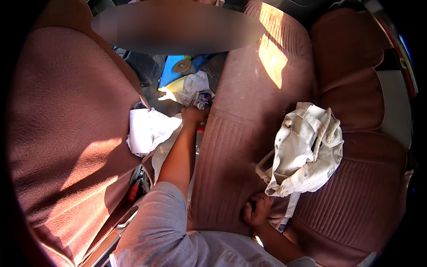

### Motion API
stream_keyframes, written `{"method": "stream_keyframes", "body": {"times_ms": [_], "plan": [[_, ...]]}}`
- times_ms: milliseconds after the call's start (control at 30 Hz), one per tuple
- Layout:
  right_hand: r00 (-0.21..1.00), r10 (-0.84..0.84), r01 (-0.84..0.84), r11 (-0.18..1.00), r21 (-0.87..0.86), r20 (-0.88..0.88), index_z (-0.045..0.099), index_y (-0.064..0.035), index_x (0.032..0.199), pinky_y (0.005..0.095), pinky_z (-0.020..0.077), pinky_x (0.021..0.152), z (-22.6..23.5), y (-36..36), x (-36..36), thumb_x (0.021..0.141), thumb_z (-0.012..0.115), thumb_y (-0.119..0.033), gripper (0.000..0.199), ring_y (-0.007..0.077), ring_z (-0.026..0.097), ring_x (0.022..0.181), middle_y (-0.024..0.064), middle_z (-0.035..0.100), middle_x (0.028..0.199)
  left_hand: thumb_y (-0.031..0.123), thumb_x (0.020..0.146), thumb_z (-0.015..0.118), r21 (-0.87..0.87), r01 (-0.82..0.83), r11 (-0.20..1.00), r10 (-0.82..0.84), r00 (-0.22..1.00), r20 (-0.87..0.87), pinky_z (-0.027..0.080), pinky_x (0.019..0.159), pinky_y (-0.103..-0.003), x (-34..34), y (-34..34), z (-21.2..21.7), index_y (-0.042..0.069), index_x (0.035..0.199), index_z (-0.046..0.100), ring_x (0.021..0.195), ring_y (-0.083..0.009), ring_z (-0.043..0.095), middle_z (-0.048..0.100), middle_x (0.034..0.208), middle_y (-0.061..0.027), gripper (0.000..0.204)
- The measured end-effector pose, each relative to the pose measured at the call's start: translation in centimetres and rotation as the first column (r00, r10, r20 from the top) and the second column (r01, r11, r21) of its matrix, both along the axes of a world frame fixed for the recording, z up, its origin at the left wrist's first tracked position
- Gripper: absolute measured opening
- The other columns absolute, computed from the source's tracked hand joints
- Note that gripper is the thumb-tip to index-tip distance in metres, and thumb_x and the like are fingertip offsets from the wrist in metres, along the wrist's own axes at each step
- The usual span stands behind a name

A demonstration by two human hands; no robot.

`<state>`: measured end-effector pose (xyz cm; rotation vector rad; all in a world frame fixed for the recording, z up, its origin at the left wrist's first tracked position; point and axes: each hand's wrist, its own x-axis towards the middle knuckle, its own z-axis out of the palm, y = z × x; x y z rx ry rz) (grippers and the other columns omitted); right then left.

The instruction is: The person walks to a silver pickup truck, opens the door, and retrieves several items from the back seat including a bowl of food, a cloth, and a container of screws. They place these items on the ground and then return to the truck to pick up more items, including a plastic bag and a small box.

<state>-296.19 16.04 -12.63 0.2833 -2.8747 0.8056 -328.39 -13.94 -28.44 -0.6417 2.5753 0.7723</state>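
Note:
My left hand (pixel 194 115) reaches down into the footwell between the seats, its fingers closed at the lower end of a dark blue drink can (pixel 204 100). Crumpled white paper (pixel 195 84) lies right beside the can. My right hand (pixel 259 209) rests on the brown bench seat (pixel 235 155), thumb apart from loosely bent fingers, with nothing visible in it. Just beyond it, a white cloth drawstring bag (pixel 304 151) with rope cords sits on the seat.
Further along the footwell are a roll of tape (pixel 182 66) and a blue and yellow item (pixel 171 73). A white plastic bag (pixel 149 131) hangs against the brown front seat (pixel 75 111) on the left. The seat backrest (pixel 351 187) rises at the right.

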Motion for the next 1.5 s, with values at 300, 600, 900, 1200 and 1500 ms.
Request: {"method": "stream_keyframes", "body": {"times_ms": [300, 600, 900, 1200, 1500], "plan": [[0.997, 0.025, -0.029, 0.998, -0.059, -0.066, 0.059, -0.0108, 0.093, 0.0468, 0.038, 0.087, 0.1, 0.1, -0.7, 0.072, 0.068, -0.017, 0.023, 0.0309, 0.054, 0.095, 0.01, 0.058, 0.099, 0.057, 0.058, 0.078, -0.01, -0.302, 0.953, 0.244, 0.788, -0.565, 0.044, 0.096, -0.045, 1.8, -1.9, 0.9, -0.007, 0.084, 0.07, 0.09, -0.0421, 0.061, 0.066, 0.095, -0.0315, 0.07], [0.999, -0.035, 0.042, 0.968, -0.249, 0.031, 0.06, -0.0069, 0.085, 0.0414, 0.0436, 0.079, 5.7, 0.4, -1.5, 0.076, 0.068, -0.012, 0.013, 0.0289, 0.057, 0.086, 0.0106, 0.06, 0.092, 0.021, 0.071, 0.08, 0.493, 0.217, 0.843, 0.266, 0.629, -0.731, 0.048, 0.083, -0.034, 7.8, 1.6, 24.0, 0.0, 0.105, 0.065, 0.092, -0.0193, 0.061, 0.058, 0.103, -0.0087, 0.043], [0.967, 0.159, 0.125, 0.384, -0.915, 0.199, 0.054, 0.0002, 0.129, 0.0399, 0.0467, 0.097, 22.2, -0.4, -10.1, 0.09, 0.058, -0.027, 0.048, 0.0285, 0.059, 0.113, 0.0139, 0.063, 0.119, 0.028, 0.081, 0.075, 0.888, 0.437, -0.141, -0.329, 0.825, -0.459, 0.054, 0.081, -0.033, 15.2, 9.7, 39.2, -0.001, 0.124, 0.055, 0.089, -0.0166, 0.066, 0.067, 0.102, -0.0088, 0.056], [0.927, 0.216, 0.348, -0.197, -0.916, 0.306, 0.053, -0.0051, 0.128, 0.0381, 0.0544, 0.091, 20.5, 3.3, -7.0, 0.085, 0.075, -0.036, 0.057, 0.0241, 0.065, 0.1, 0.0097, 0.065, 0.111, 0.03, 0.101, 0.046, 0.519, 0.835, 0.183, -0.232, 0.549, -0.803, 0.024, 0.118, -0.04, 19.9, 18.4, 35.1, -0.007, 0.151, 0.021, 0.146, -0.0357, 0.028, 0.029, 0.154, -0.0306, 0.067], [0.98, 0.193, 0.002, -0.291, -0.957, -0.057, 0.046, -0.0051, 0.14, 0.0523, 0.0446, 0.106, 25.7, 5.8, -10.9, 0.076, 0.076, -0.026, 0.074, 0.0367, 0.06, 0.118, 0.0188, 0.065, 0.12, 0.023, 0.091, 0.069, 0.808, 0.075, 0.585, -0.182, 0.982, 0.041, 0.051, 0.086, -0.035, 7.4, 16.5, 26.8, -0.005, 0.119, 0.061, 0.099, -0.0247, 0.066, 0.068, 0.109, -0.0164, 0.04]]}}
